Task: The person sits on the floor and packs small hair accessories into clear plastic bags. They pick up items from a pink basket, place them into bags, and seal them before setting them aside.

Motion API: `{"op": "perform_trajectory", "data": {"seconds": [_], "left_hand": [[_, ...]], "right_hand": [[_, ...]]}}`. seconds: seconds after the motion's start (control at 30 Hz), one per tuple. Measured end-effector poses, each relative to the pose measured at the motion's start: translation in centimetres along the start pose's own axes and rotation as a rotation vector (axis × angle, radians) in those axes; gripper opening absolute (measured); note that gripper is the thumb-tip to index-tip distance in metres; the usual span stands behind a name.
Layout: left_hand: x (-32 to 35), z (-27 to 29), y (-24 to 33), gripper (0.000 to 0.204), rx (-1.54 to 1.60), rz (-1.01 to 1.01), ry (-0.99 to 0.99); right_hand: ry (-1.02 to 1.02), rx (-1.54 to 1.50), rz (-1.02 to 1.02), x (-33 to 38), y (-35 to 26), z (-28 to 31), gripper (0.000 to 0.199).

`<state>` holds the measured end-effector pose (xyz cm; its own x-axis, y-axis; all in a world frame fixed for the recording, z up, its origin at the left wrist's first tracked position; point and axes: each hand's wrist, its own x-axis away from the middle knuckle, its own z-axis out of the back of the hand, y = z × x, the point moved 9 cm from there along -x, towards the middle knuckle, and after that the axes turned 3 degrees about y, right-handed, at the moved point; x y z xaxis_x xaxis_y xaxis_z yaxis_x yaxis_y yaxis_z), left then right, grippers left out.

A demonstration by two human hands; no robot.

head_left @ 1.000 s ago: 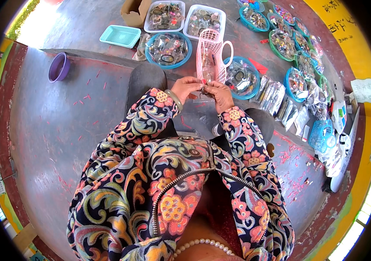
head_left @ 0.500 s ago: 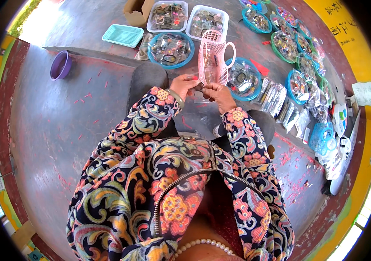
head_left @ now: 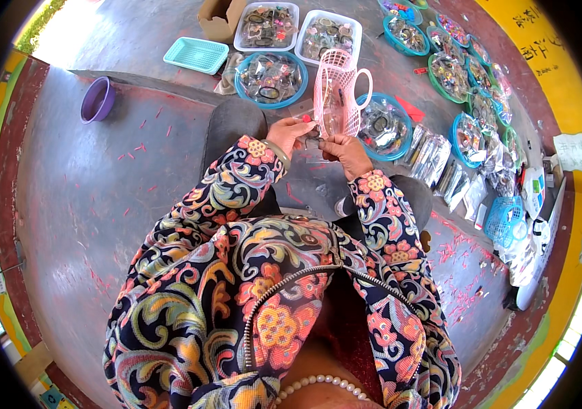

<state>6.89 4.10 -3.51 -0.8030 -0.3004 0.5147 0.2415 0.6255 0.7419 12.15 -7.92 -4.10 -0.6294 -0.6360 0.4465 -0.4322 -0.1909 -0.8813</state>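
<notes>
Both hands are closed and meet above my knees at the near end of a pink plastic basket [head_left: 319, 102]. My left hand [head_left: 289, 134] pinches a small clear plastic bag [head_left: 313, 151] with something dark at its top. A small red spot shows at the left fingertips; I cannot make out what it is. From the other side, my right hand [head_left: 349, 156] grips the bag with thumb and fingers. Slender items lie inside the basket. Blue round baskets of bagged hair ties stand on either side of it, one to the left [head_left: 237, 87] and one to the right [head_left: 408, 140].
Two white trays [head_left: 296, 56] of small goods, a turquoise tray [head_left: 195, 56] and a cardboard box [head_left: 217, 26] stand farther off. At the left is a purple basin [head_left: 98, 100]. Plastic packets [head_left: 428, 157] and more filled baskets line the right. Red scraps litter the floor.
The fingertips have drawn slightly apart, and the dark thing and clear plastic between them show more openly. The whole scene has shifted slightly to the right in the picture.
</notes>
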Motion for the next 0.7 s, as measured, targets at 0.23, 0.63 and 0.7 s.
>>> {"op": "perform_trajectory", "data": {"seconds": [0.23,0.63,0.7], "left_hand": [[-0.9,0.6,-0.6,0.010,0.006,-0.048,-0.047],[-0.2,-1.4,-0.8,0.017,0.120,0.019,-0.234],[-0.3,-1.4,-0.5,0.018,0.100,0.000,-0.225]], "right_hand": [[-0.013,-0.002,-0.010,0.3,-0.3,-0.6,0.013],[-0.071,0.015,-0.043,0.4,-0.3,-1.1,0.011],[-0.033,-0.017,-0.041,0.6,-0.6,-1.2,0.013]]}}
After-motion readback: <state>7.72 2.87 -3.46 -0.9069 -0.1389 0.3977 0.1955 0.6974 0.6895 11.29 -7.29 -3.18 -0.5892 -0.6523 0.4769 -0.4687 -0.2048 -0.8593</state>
